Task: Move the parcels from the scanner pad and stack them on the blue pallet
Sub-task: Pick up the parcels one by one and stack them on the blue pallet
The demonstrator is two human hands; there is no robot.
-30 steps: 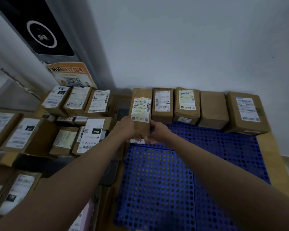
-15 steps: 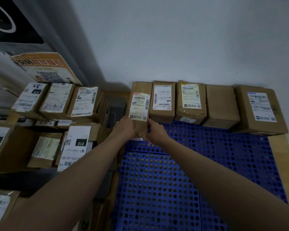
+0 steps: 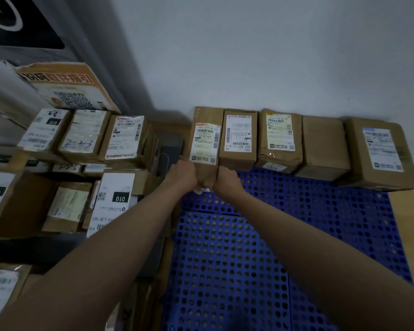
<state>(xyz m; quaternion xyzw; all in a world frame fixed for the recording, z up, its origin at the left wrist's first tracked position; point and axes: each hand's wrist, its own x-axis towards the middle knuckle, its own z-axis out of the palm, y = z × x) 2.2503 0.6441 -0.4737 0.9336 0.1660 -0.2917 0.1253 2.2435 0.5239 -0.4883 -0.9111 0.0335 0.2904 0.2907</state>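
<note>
A narrow brown parcel (image 3: 205,142) with a white label stands at the far left end of a row of several parcels (image 3: 320,146) along the back of the blue pallet (image 3: 237,247). My left hand (image 3: 183,174) grips its near left corner and my right hand (image 3: 226,181) grips its near right corner. The parcel touches the neighbouring parcel (image 3: 239,142) on its right. Its near bottom edge is hidden behind my hands.
Many labelled parcels (image 3: 120,137) lie piled to the left, one marked 010 (image 3: 116,197). A grey device (image 3: 170,151) sits between that pile and the pallet. An orange QR sign (image 3: 65,89) leans at the back left. A white wall stands behind the row.
My hands have pushed the narrow parcel further back into line with the row. The camera has shifted closer and slightly rightward.
</note>
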